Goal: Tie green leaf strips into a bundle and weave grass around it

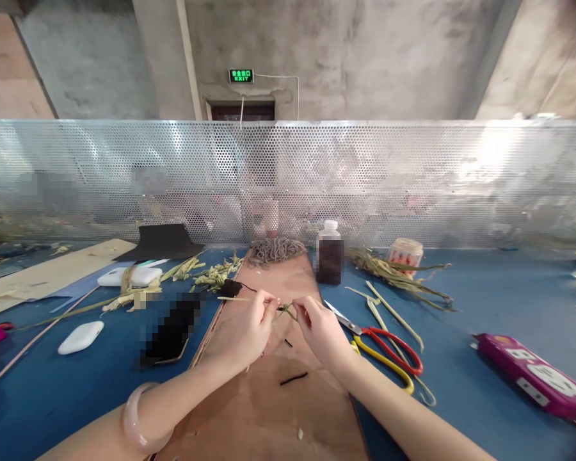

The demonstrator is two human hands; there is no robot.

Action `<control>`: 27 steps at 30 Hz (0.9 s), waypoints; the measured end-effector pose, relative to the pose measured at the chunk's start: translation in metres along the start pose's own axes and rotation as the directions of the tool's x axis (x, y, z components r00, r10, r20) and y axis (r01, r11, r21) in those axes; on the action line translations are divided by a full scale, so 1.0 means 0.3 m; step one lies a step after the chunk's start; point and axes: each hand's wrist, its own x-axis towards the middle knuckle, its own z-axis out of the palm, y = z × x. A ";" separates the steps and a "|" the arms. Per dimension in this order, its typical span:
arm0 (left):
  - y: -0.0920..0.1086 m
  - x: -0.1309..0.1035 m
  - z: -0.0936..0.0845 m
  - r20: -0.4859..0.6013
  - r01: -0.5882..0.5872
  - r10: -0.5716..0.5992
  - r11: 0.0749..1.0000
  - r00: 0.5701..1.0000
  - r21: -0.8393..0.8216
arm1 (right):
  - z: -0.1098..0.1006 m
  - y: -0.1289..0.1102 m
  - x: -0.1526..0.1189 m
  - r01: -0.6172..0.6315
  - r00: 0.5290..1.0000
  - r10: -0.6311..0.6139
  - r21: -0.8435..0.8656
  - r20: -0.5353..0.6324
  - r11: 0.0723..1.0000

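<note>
My left hand (255, 326) and my right hand (320, 330) meet above a brown board (264, 410), fingertips pinched. Between them runs a small green plant strip (285, 308), apparently knotted or twisted; the fine detail is too small to make out. A thin pale stalk (233, 298) sticks out leftward by my left fingers. Dark cord leads from a black bundle (232, 288) toward that same hand. Short black scraps (294, 378) lie on the board below. Scissors (388, 352) with red and yellow handles rest beside my right hand, blades toward the board.
Dried leaf strips (393, 272) lie at right near a jar (406, 253) and a dark bottle (329, 259). Grey cord (278, 250) is heaped at the board's far end. Left are a phone (173, 330) and a white case (80, 337); a purple pouch (532, 374) sits far right.
</note>
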 end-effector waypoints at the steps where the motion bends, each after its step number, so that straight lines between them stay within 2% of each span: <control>1: -0.001 0.001 0.000 -0.006 -0.001 0.001 1.000 1.000 0.001 | 0.000 0.000 0.001 0.003 1.000 -0.003 -0.010 -0.007 1.000; 9: -0.012 0.013 0.001 0.001 -0.002 0.002 1.000 1.000 0.017 | -0.016 -0.014 0.000 0.009 1.000 -0.010 -0.105 -0.003 0.994; 14: -0.016 0.037 -0.003 0.095 -0.011 0.009 1.000 0.995 0.026 | -0.013 -0.002 0.000 -0.012 0.999 0.022 -0.182 0.049 0.983; 19: -0.009 0.049 0.001 0.148 -0.078 0.082 0.997 0.986 -0.029 | -0.010 0.008 0.002 -0.035 0.995 0.057 -0.243 0.082 0.969; 21: -0.008 0.049 0.004 0.142 -0.109 0.116 0.992 0.983 -0.059 | -0.011 0.005 0.002 -0.040 0.995 0.057 -0.199 0.082 0.979; 24: -0.013 0.046 0.006 0.128 -0.137 0.146 0.988 0.981 -0.077 | -0.012 -0.001 0.000 -0.084 0.991 0.085 -0.020 0.102 0.996; 27: -0.018 0.046 0.007 0.110 -0.154 0.164 0.984 0.980 -0.092 | -0.017 -0.007 -0.001 -0.194 0.967 0.153 0.203 0.203 0.960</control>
